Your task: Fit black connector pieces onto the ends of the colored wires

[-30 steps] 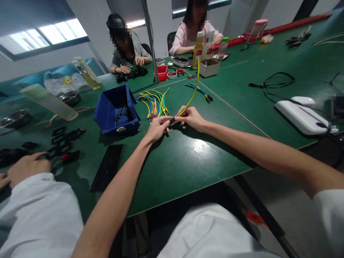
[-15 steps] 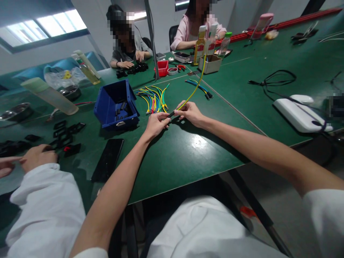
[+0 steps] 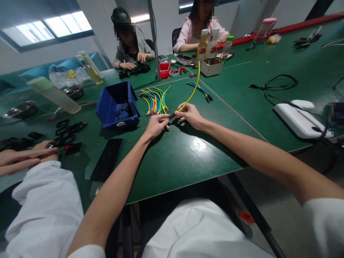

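Between my two hands is a yellow wire [image 3: 194,90] with a short black sleeve [image 3: 172,115] at its near end. My left hand [image 3: 156,126] pinches the left tip of the black sleeve. The fingers of my right hand [image 3: 189,115] are closed on the wire where it enters the sleeve, and its free end arches up and away. Just beyond my left hand lies a bundle of coloured wires [image 3: 154,100] with metal terminals. A blue bin [image 3: 118,123] holding several black sleeves [image 3: 123,111] stands to the left. Several wires with black ends [image 3: 205,94] lie behind my right hand.
A black phone [image 3: 107,159] lies left of my forearm. A co-worker's hands [image 3: 40,152] handle black parts at the far left. Two people sit across the green table [image 3: 166,161]. A white device [image 3: 298,120] with a black cable is at right; bottles and a small box [image 3: 212,68] stand behind.
The yellow wire's free end has tipped left and lower. My hands stay nearly in place with the black sleeve between them. The co-worker's hands at left have come together.
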Action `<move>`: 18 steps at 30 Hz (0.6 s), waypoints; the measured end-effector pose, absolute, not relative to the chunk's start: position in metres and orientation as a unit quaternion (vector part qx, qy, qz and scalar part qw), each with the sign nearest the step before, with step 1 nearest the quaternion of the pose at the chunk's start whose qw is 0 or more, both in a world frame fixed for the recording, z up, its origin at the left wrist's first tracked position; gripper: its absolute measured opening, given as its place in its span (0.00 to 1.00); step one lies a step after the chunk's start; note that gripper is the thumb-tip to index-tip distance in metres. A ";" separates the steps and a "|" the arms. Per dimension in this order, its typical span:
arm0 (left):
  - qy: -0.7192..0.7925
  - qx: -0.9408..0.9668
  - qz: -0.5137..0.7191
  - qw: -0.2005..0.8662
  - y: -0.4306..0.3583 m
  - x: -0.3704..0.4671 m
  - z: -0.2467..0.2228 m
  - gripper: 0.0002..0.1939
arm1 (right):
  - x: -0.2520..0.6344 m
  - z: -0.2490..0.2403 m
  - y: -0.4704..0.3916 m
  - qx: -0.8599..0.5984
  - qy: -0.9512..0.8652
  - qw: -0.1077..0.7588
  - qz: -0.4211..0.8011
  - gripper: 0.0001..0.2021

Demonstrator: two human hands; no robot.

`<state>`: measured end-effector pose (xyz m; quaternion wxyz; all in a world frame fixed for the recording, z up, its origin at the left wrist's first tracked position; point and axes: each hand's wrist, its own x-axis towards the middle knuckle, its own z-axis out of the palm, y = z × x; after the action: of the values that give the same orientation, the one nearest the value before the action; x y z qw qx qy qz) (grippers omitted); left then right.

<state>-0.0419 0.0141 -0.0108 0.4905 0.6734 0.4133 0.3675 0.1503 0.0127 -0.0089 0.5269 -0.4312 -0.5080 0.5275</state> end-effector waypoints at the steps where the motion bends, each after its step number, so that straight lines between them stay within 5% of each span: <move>1: 0.413 0.671 0.368 0.494 0.014 -0.042 -0.011 0.19 | 0.150 -0.009 0.013 -0.431 -0.508 0.527 0.527 0.18; 11: 0.390 0.669 0.377 0.508 0.012 -0.041 -0.015 0.15 | 0.148 -0.007 0.006 -0.433 -0.540 0.505 0.516 0.30; 18: 0.366 0.671 0.376 0.524 0.016 -0.043 -0.021 0.15 | 0.148 -0.011 0.012 -0.455 -0.548 0.496 0.497 0.29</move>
<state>-0.0428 0.0162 -0.0206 0.5244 0.6709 0.3658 0.3756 0.1476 0.0117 -0.0111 0.4957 -0.4549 -0.5482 0.4968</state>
